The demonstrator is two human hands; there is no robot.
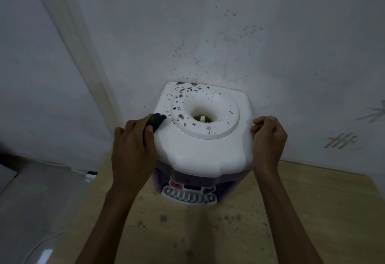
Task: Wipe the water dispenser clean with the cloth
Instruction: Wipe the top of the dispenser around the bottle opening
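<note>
Head view | left hand (133, 145) grips dark cloth (156, 121) | right hand (267, 136) clasps smooth white dispenser (200, 151)

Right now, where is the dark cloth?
In the head view, the dark cloth is gripped by the left hand, pressed on the white water dispenser top's left edge.

No legible text, label, brand or number appears on the water dispenser (200, 145) or on anything around it.

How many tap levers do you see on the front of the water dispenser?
2: a red tap lever on the left and a blue tap lever on the right, both above the white slotted drip tray. None seems hidden.
</note>
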